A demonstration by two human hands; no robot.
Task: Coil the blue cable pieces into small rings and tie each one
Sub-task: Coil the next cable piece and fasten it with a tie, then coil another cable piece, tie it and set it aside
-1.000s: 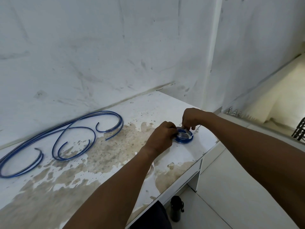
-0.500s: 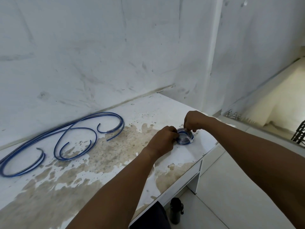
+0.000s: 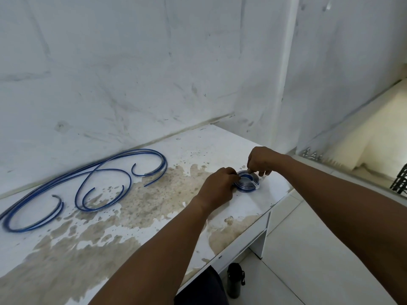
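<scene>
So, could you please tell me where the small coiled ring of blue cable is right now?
In the head view, the small coiled blue cable ring lies near the stained white table's right edge, between the left hand and right hand.

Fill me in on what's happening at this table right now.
A person is working on a small coiled ring of blue cable near the table's right edge. The left hand holds the coil's near-left side while the right hand pinches at its far rim. A white tie already crosses the coil's right side. More loose blue cable pieces lie uncoiled on the stained white table by the wall. A dark bottle stands on the floor below.
</scene>
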